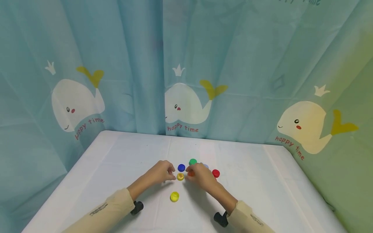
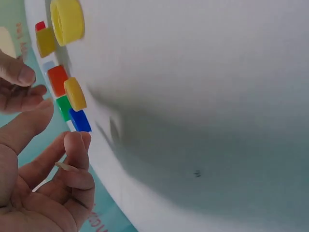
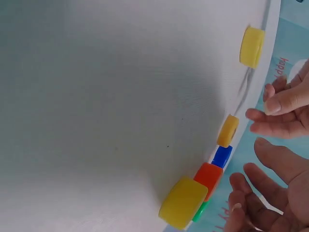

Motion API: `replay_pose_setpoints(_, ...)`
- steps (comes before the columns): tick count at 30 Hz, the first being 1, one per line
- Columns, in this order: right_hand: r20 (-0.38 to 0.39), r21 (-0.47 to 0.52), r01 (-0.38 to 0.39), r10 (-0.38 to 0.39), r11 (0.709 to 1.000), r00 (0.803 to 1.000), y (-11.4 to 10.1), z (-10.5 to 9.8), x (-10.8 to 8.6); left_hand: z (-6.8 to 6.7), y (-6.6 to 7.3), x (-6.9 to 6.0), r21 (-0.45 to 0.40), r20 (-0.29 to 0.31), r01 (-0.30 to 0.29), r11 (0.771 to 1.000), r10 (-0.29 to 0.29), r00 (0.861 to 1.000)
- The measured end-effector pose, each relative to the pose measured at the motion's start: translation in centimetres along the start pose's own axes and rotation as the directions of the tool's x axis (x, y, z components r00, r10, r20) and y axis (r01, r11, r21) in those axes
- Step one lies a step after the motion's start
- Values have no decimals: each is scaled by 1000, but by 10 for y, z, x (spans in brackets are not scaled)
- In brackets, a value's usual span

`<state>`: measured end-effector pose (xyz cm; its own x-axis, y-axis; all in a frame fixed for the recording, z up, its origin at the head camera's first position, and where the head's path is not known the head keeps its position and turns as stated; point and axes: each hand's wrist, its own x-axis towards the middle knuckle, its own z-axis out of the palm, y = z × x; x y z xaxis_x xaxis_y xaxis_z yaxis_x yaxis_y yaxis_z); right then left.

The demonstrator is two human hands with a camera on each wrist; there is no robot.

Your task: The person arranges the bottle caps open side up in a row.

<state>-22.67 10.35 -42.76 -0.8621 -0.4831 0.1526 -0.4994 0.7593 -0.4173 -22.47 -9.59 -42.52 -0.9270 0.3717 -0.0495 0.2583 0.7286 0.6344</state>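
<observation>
On the white table are several coloured bottle caps. My left hand (image 1: 159, 171) hovers just left of the gold cap (image 1: 180, 176), fingers loosely bent and holding nothing. From the right, my right hand (image 1: 203, 176) reaches over the cluster, partly covering the orange cap (image 1: 191, 173); the right wrist view shows a gap between its thumb and fingers. Behind the gold cap lies the blue cap (image 1: 181, 167), and the green cap (image 1: 193, 161) sits farther back. A yellow cap (image 1: 174, 196) lies nearer to me with its hollow side up.
Right of my right hand is a red cap (image 1: 216, 173). A pale blue cap (image 1: 206, 166) is partly hidden behind that hand. Another yellow cap (image 3: 183, 203) shows in the right wrist view. A curtain (image 1: 140, 64) with printed whales hangs behind the table (image 1: 122, 152).
</observation>
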Motion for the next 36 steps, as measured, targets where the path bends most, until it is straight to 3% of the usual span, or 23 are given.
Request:
replay_pose_setpoints(5, -22, -61, 43, -44, 997, 999, 1, 4, 7, 0, 4, 9, 17, 22, -1, 1000, 1, 1000)
replay_pose_setpoints(13, -9, -155, 41, -43, 987, 999, 1, 6, 11, 0, 5, 14, 35, 49, -43, 998, 42, 998)
replay_pose_setpoints(20, 40, -95, 38, -34, 995, 999, -3, 7, 14, 2, 3, 17, 60, 60, -53, 997, 50, 997)
replay_pose_setpoints(27, 49, -106, 19, -14, 994, 999, -2, 11, 14, 7, 5, 23, 118, 89, -54, 992, 44, 995)
replay_pose_setpoints(36, 71, -95, 18, -11, 995, 997, -2, 13, 15, 10, 9, 23, 114, 99, -65, 991, 54, 994)
